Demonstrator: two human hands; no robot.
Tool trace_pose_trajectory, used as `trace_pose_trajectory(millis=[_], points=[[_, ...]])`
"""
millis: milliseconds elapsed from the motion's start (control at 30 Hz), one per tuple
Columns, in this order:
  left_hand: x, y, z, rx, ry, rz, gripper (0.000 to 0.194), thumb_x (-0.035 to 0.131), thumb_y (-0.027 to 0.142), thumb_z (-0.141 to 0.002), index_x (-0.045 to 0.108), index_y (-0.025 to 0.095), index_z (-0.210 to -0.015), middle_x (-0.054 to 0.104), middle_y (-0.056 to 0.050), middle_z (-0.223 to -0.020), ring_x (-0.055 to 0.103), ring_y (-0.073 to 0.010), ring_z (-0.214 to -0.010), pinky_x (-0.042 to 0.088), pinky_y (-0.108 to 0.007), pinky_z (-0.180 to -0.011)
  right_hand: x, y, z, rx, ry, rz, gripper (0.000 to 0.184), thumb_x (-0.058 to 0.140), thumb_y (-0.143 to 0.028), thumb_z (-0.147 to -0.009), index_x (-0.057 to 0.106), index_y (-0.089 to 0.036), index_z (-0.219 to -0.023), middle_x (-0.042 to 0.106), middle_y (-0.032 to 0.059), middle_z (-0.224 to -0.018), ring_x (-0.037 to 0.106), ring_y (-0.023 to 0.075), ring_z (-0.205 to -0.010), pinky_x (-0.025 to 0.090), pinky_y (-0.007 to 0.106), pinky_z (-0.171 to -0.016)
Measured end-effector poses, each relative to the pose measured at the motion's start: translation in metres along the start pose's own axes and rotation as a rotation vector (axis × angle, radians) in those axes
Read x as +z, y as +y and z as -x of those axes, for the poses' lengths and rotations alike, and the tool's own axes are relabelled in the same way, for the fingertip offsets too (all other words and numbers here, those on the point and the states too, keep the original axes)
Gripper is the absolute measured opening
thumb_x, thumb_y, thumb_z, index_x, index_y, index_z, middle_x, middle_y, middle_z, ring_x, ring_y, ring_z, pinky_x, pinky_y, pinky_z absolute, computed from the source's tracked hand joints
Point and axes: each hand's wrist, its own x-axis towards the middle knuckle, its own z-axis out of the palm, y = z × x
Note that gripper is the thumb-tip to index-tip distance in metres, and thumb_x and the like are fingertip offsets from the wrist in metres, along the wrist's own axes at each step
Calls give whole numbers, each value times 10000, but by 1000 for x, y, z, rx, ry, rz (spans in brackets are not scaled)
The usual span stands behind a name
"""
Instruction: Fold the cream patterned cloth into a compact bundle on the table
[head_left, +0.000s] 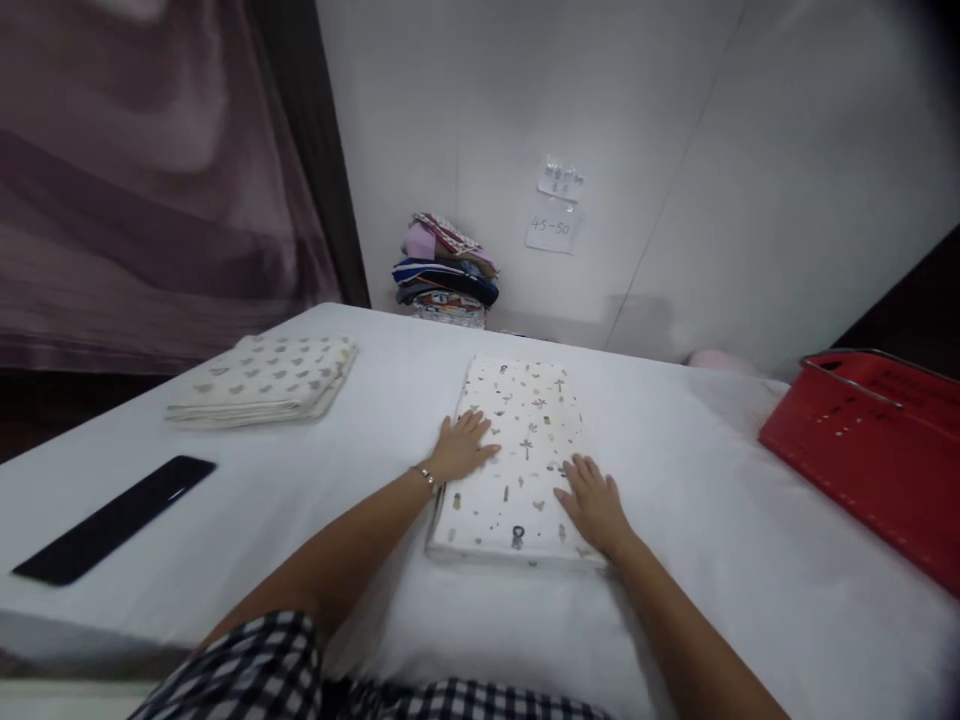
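A folded white cloth (517, 480) with small printed figures, palms and pineapples lies flat in front of me, its long side pointing away. On its left edge rests my left hand (461, 448), palm down with fingers spread, a bracelet at the wrist. My right hand (595, 505) lies flat on the cloth's right edge, fingers stretched forward. Neither hand grips anything. Further left sits a second folded cloth (266, 380), cream with grey printed motifs, apart from both hands.
All this lies on a white-covered table (390, 380). A long black flat object (112, 520) is at the left front. A red plastic basket (877, 450) stands at the right. Beyond the far edge, folded fabrics (448, 275) are stacked by the wall under paper signs (553, 225). A mauve curtain (150, 200) hangs left.
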Motion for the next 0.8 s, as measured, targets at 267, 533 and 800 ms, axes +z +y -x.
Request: trace_pose_trajectory(millis=[267,533,800], points=[[-12,1,22,-137,218,285,577,324,519,-903,371,205,-1384,258,-64,-1510,186,-207,-1399,204,-385,-1130,22,23,12,-66,95,69,548,276,-496,-933,377,-220,-1395,263,108,-1504,190,292,-1389,248,564,-1052],[-18,-17,95,-424,309,609,297,502,336,-809,630,187,-1031,693,-27,-941,622,-162,-847,478,-263,-773,17,9,27,-132,141,95,509,363,-431,-918,462,-166,-1342,306,148,-1478,225,333,-1373,229,594,-1058],[-9,20,168,-286,201,612,209,509,333,-792,670,214,-853,690,18,-805,600,-141,-732,430,-245,-671,26,-87,39,-723,143,-377,296,439,-308,-915,625,-224,-1129,617,81,-1183,509,218,-1165,432,444,-978]])
